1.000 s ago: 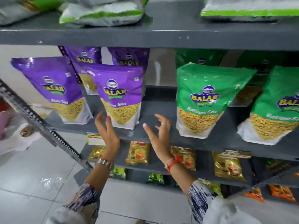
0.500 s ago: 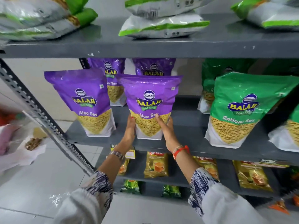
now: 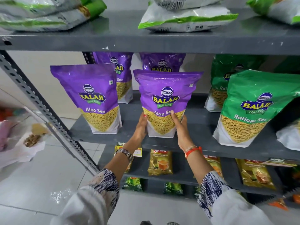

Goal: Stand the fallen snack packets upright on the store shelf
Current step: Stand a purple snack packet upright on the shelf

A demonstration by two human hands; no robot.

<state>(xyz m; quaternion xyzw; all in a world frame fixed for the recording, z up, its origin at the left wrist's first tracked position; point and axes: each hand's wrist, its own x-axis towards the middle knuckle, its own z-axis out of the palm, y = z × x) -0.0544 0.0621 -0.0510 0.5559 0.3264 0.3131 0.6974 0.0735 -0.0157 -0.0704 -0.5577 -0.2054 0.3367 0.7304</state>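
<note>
A purple Aloo Sev packet stands upright near the front of the grey middle shelf. My left hand presses its lower left side and my right hand clasps its lower right side, fingers across the front. Another purple Aloo Sev packet stands upright to the left, untouched. Two more purple packets stand behind them. A green Ratlami Sev packet stands at the right, with another green packet behind it.
On the top shelf several white-and-green packets lie flat. Lower shelves hold yellow tea packs and green packs. A slotted metal upright slants at the left. Tiled floor lies below.
My hands went from open in front of the shelf to both sides of the middle purple packet. The view shifted, showing more of the top shelf.
</note>
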